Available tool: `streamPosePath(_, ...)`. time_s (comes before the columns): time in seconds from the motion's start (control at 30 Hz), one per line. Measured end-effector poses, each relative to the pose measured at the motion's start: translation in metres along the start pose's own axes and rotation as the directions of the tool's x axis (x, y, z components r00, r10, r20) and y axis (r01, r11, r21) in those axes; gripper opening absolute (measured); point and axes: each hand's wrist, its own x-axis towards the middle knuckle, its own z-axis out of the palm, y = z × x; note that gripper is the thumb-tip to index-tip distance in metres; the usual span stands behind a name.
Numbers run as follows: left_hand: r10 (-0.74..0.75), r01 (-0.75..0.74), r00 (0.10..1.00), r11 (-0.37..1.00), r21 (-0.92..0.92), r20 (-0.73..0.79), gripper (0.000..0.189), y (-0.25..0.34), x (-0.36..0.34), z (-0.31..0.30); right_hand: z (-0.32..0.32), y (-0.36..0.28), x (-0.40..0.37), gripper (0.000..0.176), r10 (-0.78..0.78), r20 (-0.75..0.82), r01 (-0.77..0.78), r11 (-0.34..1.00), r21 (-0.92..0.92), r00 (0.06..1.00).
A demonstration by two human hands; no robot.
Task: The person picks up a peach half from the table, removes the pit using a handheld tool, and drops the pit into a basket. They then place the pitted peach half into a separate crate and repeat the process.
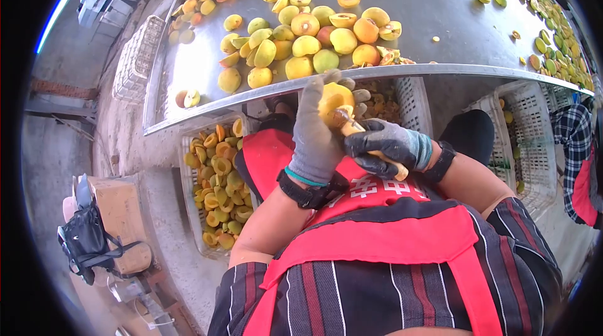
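Observation:
My left hand (316,141), in a grey glove, is closed around a yellow peach half (335,96) just over the table's near edge. In my right hand (392,144), also gloved, is a short wooden-handled tool (353,127), pointing up and left. Its working end meets the lower part of the cut face, near a brown spot; the exact shape of that end is hard to make out. Beyond my hands, a pile of whole and halved peaches (306,45) lies on the metal table (433,15). Fruit scraps (391,56) sit at its near edge.
Below left stands a crate of pitted halves (220,179). Under the table, another crate (411,106) contains brown scraps. White crates (531,141) and a person's checked sleeve (571,147) are at right. A cardboard box (119,216) with a black bag (88,242) is at left.

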Motion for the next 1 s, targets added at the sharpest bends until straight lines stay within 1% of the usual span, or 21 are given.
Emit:
streamPosePath(0.03, -0.007, 0.015, 0.998, 0.991, -0.130, 0.059, 0.033, 0.005, 0.003, -0.007, -0.003, 0.003, 0.002, 0.022, -0.017, 0.031, 0.020, 0.996, -0.086, 0.999)
streamPosePath(0.07, 0.047, -0.038, 0.994, 0.995, -0.090, 0.097, 0.033, 0.016, 0.002, -0.017, -0.004, 0.004, 0.003, 0.021, -0.033, 0.064, 0.043, 0.985, -0.169, 0.997)
streamPosePath(0.1, 0.107, -0.124, 0.991, 0.961, -0.249, -0.080, 0.036, 0.027, 0.001, -0.023, -0.002, -0.001, 0.001, 0.018, -0.056, 0.005, 0.055, 0.961, -0.269, 0.998)
streamPosePath(0.13, 0.082, -0.013, 0.989, 0.884, -0.468, 0.127, 0.038, 0.041, 0.001, -0.056, -0.003, -0.006, -0.001, 0.018, -0.057, 0.007, 0.057, 0.963, -0.262, 0.998)
streamPosePath(0.17, 0.085, -0.034, 0.991, 0.912, -0.409, 0.108, 0.040, 0.060, -0.012, -0.074, -0.005, -0.011, -0.003, 0.020, 0.006, -0.108, -0.061, 0.854, -0.516, 0.994)
streamPosePath(0.2, 0.159, -0.162, 0.982, 0.986, -0.029, -0.098, 0.039, 0.083, -0.030, -0.087, -0.008, -0.014, -0.005, 0.022, 0.033, -0.236, -0.196, 0.674, -0.712, 0.971)
streamPosePath(0.23, 0.213, -0.191, 0.969, 0.967, 0.169, -0.123, 0.042, 0.104, -0.047, -0.117, -0.018, -0.009, -0.008, 0.028, -0.163, -0.136, -0.060, 0.403, -0.913, 0.977)
streamPosePath(0.27, 0.275, -0.159, 0.937, 0.886, 0.436, -0.217, 0.041, 0.123, -0.071, -0.127, -0.026, -0.005, -0.012, 0.028, -0.168, -0.135, -0.055, 0.410, -0.910, 0.977)
streamPosePath(0.3, 0.432, -0.028, 0.882, 0.447, 0.894, -0.188, 0.036, 0.145, -0.085, -0.138, -0.034, -0.002, -0.014, 0.031, -0.168, -0.135, -0.093, 0.236, -0.967, 0.976)
streamPosePath(0.33, 0.432, -0.027, 0.883, 0.440, 0.898, -0.186, 0.036, 0.154, -0.083, -0.139, -0.040, 0.002, -0.015, 0.035, -0.166, -0.136, -0.129, 0.053, -0.990, 0.977)
streamPosePath(0.4, 0.581, 0.142, 0.808, -0.032, 0.989, -0.097, 0.033, 0.167, -0.082, -0.136, -0.044, 0.002, -0.012, 0.038, -0.166, -0.122, -0.098, 0.148, -0.984, 0.979)
streamPosePath(0.43, 0.515, 0.041, 0.852, 0.102, 0.994, -0.088, 0.034, 0.161, -0.066, -0.096, -0.037, -0.006, -0.014, 0.037, -0.158, -0.138, -0.111, 0.165, -0.980, 0.978)
streamPosePath(0.5, 0.459, 0.024, 0.888, 0.028, 0.999, -0.034, 0.040, 0.152, -0.023, -0.069, -0.033, -0.005, -0.009, 0.037, -0.263, -0.208, -0.181, 0.123, -0.976, 0.942)
streamPosePath(0.57, 0.474, -0.089, 0.858, -0.240, 0.967, 0.197, 0.049, 0.139, 0.044, -0.090, -0.028, -0.004, -0.008, 0.036, -0.350, -0.194, -0.151, 0.146, -0.978, 0.916)
streamPosePath(0.63, 0.398, -0.125, 0.875, -0.366, 0.922, 0.276, 0.058, 0.121, 0.097, -0.091, -0.021, -0.005, -0.012, 0.035, -0.437, -0.190, -0.115, 0.193, -0.974, 0.879)
streamPosePath(0.73, 0.397, 0.000, 0.890, -0.497, 0.868, 0.227, 0.057, 0.104, 0.130, -0.080, -0.020, -0.004, -0.022, 0.035, -0.447, -0.214, -0.109, 0.248, -0.962, 0.868)
streamPosePath(0.8, 0.384, 0.025, 0.905, -0.477, 0.879, 0.182, 0.046, 0.101, 0.124, -0.073, -0.025, 0.000, -0.027, 0.030, -0.524, -0.150, -0.046, 0.206, -0.977, 0.839)
streamPosePath(0.87, 0.311, -0.186, 0.944, 0.224, 0.957, 0.111, 0.037, 0.099, 0.112, -0.071, -0.020, -0.005, -0.031, 0.025, -0.241, -0.438, 0.003, 0.878, -0.478, 0.866)
streamPosePath(0.9, 0.282, -0.355, 0.919, 0.282, 0.891, 0.277, 0.035, 0.093, 0.093, -0.066, -0.028, -0.003, -0.024, 0.024, -0.302, -0.395, 0.184, 0.933, -0.308, 0.868)
streamPosePath(0.93, 0.265, -0.438, 0.895, 0.369, 0.820, 0.359, 0.036, 0.083, 0.074, -0.056, -0.017, -0.014, -0.024, 0.031, -0.238, -0.465, 0.138, 0.961, -0.237, 0.853)
streamPosePath(1.0, 0.255, -0.499, 0.867, 0.456, 0.737, 0.429, 0.037, 0.065, 0.049, -0.049, -0.028, -0.014, -0.010, 0.037, -0.213, -0.393, 0.181, 0.976, -0.118, 0.894)
